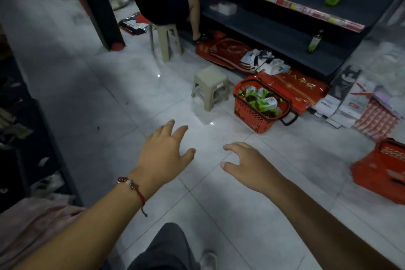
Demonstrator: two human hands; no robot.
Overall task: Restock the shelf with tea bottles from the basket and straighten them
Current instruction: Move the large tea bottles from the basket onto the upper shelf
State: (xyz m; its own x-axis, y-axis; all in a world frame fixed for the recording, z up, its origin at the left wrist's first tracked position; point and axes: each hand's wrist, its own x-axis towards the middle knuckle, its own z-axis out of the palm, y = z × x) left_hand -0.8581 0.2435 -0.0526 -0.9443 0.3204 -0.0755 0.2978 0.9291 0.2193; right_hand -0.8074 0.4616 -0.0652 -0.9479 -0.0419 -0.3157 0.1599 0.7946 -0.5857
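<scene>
Floor (pixel 131 98): pale tile, glossy, smooth, reflecting light. Basket (pixel 247 112): red plastic lattice. Tea bottles (pixel 266 103): clear glossy plastic, paper-like labels. Stool (pixel 210 85): beige matt plastic. Shelf (pixel 274 35): dark matt metal. My wrist cord (pixel 140 195): red thread.

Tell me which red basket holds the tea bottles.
The red basket beside the small stool, below the dark shelf. The other red basket, at the right edge, shows no bottles.

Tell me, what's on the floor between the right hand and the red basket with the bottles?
Nothing. In the head view, only bare pale floor tiles lie between the right hand and the red basket; the small stool stands beside it.
</scene>
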